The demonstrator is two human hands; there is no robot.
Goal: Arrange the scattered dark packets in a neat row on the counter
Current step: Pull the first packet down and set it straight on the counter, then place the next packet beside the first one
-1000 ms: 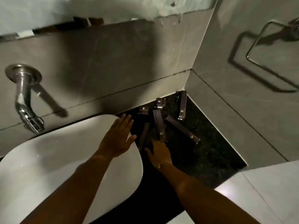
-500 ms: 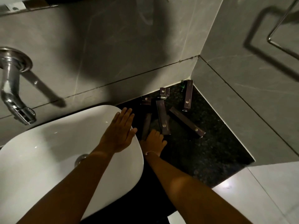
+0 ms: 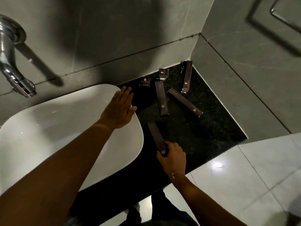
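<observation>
Bare forearms; thin pale string bracelet [image 3: 176, 174] on right wrist.

Six dark packets show on the black table [image 3: 203, 136]: four long ones, namely the long packet in the right hand [image 3: 156, 137], the middle long packet [image 3: 161, 100], the slanted long packet [image 3: 184, 101] and the corner long packet [image 3: 187, 75], plus two short ones, the short packet by the wall [image 3: 145, 81] and the small open packet [image 3: 163, 72]. There are two hands, the left hand [image 3: 118, 110] and the right hand [image 3: 173, 154], one white basin [image 3: 48, 128], one chrome tap [image 3: 11, 62], and one small green-tipped dark item [image 3: 183, 67] in the corner that is too dim to name.
</observation>
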